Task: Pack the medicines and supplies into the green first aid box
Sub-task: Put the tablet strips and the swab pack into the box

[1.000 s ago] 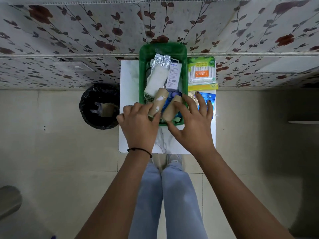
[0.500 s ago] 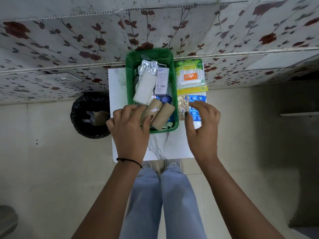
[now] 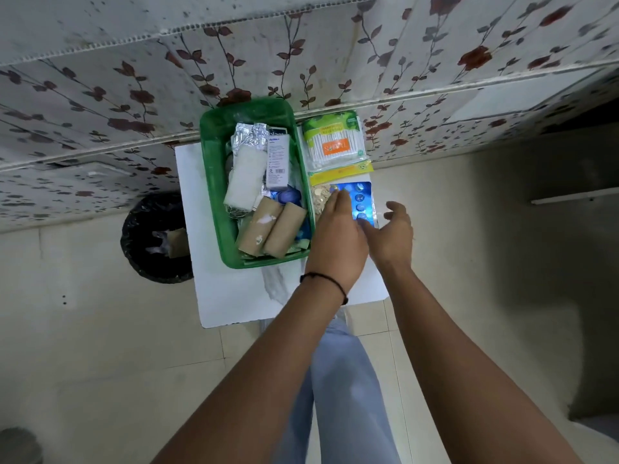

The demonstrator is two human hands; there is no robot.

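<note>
The green first aid box (image 3: 214, 195) stands on a small white table (image 3: 234, 296). Inside lie two brown bandage rolls (image 3: 271, 231), a white gauze roll (image 3: 243, 177), a white medicine carton (image 3: 278, 159) and foil strips (image 3: 248, 133). Right of the box lie a cotton bud pack (image 3: 335, 142), a golden pill strip (image 3: 320, 195) and a blue blister pack (image 3: 360, 199). My left hand (image 3: 338, 239) reaches across, fingertips on the blue blister pack and the golden strip. Beside it, my right hand (image 3: 393, 236) hovers with fingers spread at the blister pack's right edge, holding nothing.
A black-lined waste bin (image 3: 154, 239) stands on the floor left of the table. A floral-patterned wall (image 3: 134, 78) rises right behind the box. My legs in light jeans (image 3: 341, 380) are below the table's near edge.
My left hand has left the bandage rolls and crossed right onto the pill strips. My right hand has lifted off the blister pack and shifted right. The camera has shifted.
</note>
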